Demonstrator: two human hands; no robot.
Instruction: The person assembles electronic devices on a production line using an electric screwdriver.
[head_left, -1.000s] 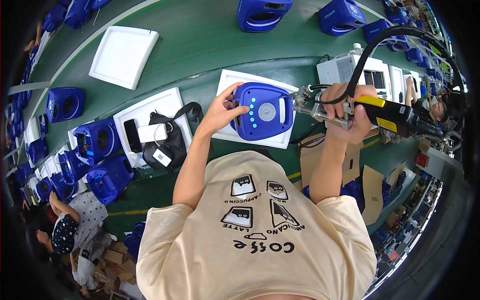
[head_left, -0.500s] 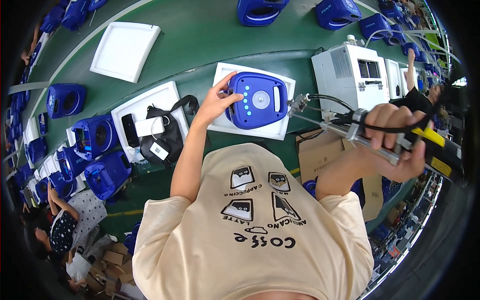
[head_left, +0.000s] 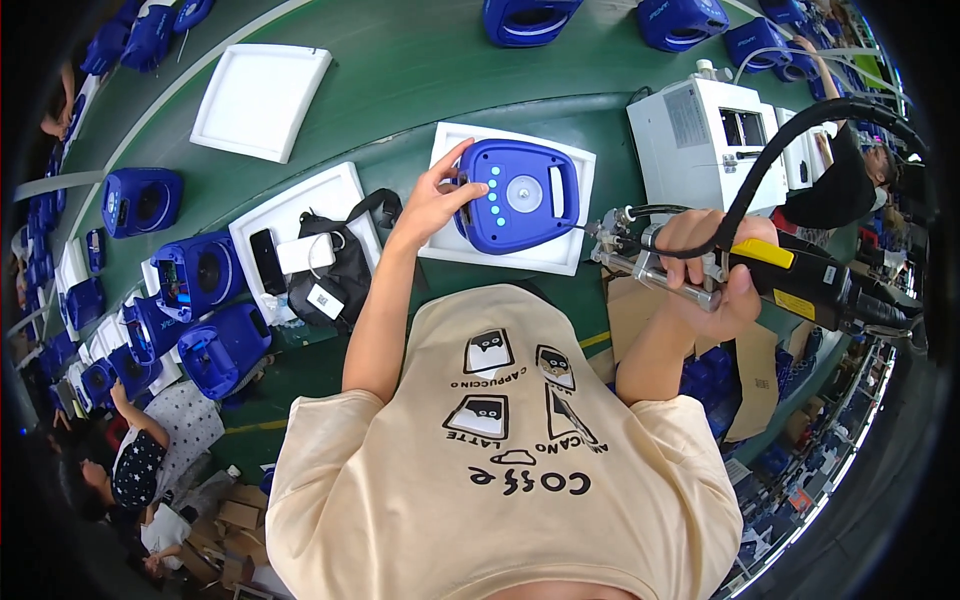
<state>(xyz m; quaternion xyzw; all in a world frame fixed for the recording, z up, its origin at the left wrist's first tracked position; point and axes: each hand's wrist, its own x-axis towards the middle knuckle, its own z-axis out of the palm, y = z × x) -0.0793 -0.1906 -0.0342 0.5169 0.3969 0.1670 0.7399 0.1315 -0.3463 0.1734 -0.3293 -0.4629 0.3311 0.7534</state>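
Observation:
A blue plastic speaker housing (head_left: 512,233) with a round clear disc, a row of pale dots and a handle slot lies on a white foam tray (head_left: 560,262). My left hand (head_left: 436,205) grips its left side, thumb on top near the dots. My right hand (head_left: 705,270) is wrapped round a black and yellow powered screwdriver (head_left: 800,285) with a hose and metal nose. The tool lies nearly level, its tip by the housing's lower right edge. Whether the tip touches cannot be made out.
Left of my arm, another foam tray (head_left: 245,240) holds a black bag (head_left: 335,280), a phone (head_left: 266,262) and a white power bank (head_left: 305,254). A white machine (head_left: 700,150) stands at the right. Blue housings (head_left: 215,355) crowd the left; co-workers sit both sides.
My right hand has brought the screwdriver lower and to the left, its tip now close to the housing's edge. My left hand keeps its grip. A co-worker at the right has shifted.

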